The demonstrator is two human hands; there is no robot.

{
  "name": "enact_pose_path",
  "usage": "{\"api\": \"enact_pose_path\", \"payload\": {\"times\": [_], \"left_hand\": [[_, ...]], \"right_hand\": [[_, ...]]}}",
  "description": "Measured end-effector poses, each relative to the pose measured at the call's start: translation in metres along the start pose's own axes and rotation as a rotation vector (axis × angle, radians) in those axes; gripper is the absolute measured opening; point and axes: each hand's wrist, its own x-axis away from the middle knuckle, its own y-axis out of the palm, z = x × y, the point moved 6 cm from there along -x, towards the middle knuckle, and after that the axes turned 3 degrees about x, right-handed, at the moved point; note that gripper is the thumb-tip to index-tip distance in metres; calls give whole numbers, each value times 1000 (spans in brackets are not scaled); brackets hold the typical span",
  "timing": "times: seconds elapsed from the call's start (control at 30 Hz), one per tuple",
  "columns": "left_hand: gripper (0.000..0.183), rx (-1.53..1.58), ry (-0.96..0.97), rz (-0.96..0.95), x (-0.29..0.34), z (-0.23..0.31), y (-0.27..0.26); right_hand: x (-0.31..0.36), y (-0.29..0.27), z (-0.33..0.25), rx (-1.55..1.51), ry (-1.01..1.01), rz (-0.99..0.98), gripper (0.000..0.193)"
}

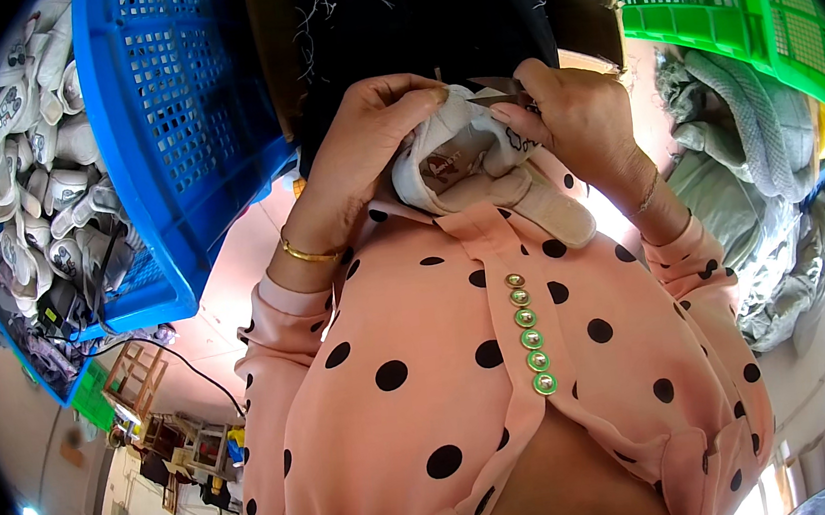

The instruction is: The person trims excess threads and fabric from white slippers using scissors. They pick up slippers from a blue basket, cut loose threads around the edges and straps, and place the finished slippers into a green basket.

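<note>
A small off-white shoe [413, 179] with a dark printed motif is held up in front of my chest. Its opening is turned toward me, and a beige tongue or strap [557, 214] hangs out toward the lower right. My left hand [374, 131] pinches the shoe's upper left edge between thumb and fingers. Closed around a small metal tool, my right hand [574, 120] is at the shoe's other side. The tool looks like thread snips [493, 89]; its narrow blades point left across the shoe's top edge, and the rest is hidden in the fingers.
A blue plastic crate [135, 156] stands close on my left, beside a heap of similar shoes [48, 185]. On the right are a green crate [699, 21] and bundles of grey-white material [757, 191]. Dark cloth with loose threads [422, 15] covers my lap. Wooden stools [136, 379] stand farther off.
</note>
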Motion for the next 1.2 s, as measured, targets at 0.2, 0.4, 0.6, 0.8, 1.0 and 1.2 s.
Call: {"api": "enact_pose_path", "payload": {"times": [0.2,0.4,0.6,0.8,1.0,1.2], "left_hand": [[23,22,4,23,5,4,1],[23,23,17,15,7,3,1],[22,38,28,-4,6,0,0],[23,53,37,-15,4,-5,-1],[24,46,55,-25,5,-3,1],[29,42,6,-3,12,3,3]], "right_hand": [[-6,-3,-6,17,-10,-44,42],[-9,-4,-10,38,-16,-81,41],[-10,-6,-12,89,-15,-95,41],[-11,-4,-15,97,-51,-87,42],[-10,11,16,-254,198,-117,37],[-17,2,1,-626,166,-29,32]]}}
